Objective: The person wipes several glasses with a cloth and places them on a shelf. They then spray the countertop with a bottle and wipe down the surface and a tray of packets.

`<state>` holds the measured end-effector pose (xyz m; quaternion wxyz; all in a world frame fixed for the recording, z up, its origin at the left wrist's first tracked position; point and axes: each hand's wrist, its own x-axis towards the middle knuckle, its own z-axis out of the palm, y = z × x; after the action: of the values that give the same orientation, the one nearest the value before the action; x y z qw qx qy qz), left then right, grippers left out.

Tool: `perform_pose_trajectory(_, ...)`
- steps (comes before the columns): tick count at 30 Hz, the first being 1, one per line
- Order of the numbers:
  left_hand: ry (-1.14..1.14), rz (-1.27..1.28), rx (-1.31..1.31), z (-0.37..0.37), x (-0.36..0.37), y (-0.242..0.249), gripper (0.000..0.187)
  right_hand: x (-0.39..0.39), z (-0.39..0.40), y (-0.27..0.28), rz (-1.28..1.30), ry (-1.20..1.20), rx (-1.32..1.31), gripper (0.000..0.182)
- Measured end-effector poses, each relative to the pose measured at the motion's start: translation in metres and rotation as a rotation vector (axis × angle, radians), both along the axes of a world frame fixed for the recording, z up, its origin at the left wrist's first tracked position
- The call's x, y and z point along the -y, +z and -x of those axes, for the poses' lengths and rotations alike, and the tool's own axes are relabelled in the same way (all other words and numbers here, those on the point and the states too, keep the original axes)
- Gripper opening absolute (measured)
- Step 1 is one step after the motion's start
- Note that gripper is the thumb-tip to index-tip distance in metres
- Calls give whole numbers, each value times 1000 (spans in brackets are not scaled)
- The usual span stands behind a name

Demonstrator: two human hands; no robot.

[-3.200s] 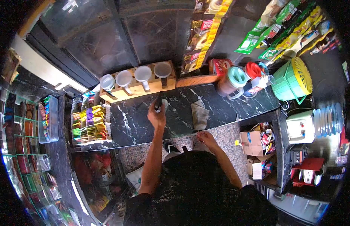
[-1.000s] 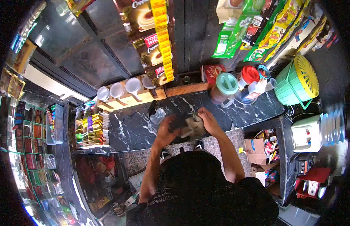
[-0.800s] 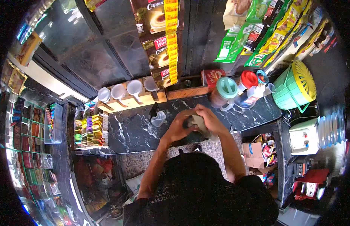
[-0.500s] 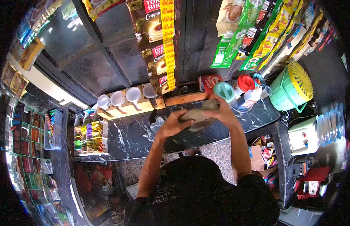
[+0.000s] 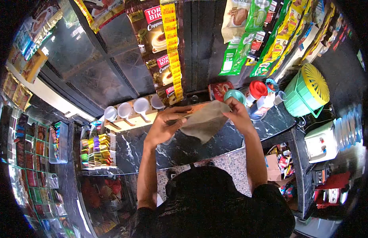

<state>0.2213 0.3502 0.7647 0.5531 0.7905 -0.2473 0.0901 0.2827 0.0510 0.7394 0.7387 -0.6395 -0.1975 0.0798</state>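
Cloth (image 5: 206,123), greyish-brown, spread between both hands over the dark marbled counter (image 5: 142,154); lower edge drops to a point short of the counter's front edge; cannot tell whether it touches the surface. Left hand (image 5: 164,126): fingers and thumb closed on the cloth's left edge. Right hand (image 5: 237,116): fingertips pinching the upper right corner. Behind, the cloth overlaps the wooden ledge (image 5: 200,106). Tightest on the right: the teal-lidded pitcher (image 5: 234,96) sits just behind the right hand, partly covered by it, red lid (image 5: 258,89) close beyond. Left side: holder with white funnel-like cups (image 5: 141,106) near the left hand; a clear container (image 5: 169,140), mostly hidden, just below that hand. More room toward the sachet box (image 5: 98,150), well apart at the counter's left end, marbled surface running between.
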Motion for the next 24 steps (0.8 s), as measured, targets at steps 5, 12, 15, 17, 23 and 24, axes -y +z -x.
perform_pose_trajectory(5,67,116,-144,7,-2,13,18,2,-2,4,198,39,225,21)
perform_pose_trajectory(12,101,403,-243,-6,5,17,18,-12,0,-4,193,-143,222,26)
perform_pose_trajectory(15,64,634,-459,-22,1,8,14,-16,-3,4,473,369,145,40)
perform_pose_trajectory(17,-166,927,-606,-20,-3,21,20,-19,10,18,442,369,35,50)
perform_pose_trajectory(23,-256,1488,-1062,6,41,-22,52,-35,22,-4,-297,-95,-513,45)
perform_pose_trajectory(24,-394,1532,-1196,11,52,-33,58,-33,21,-5,-295,-100,-516,45)
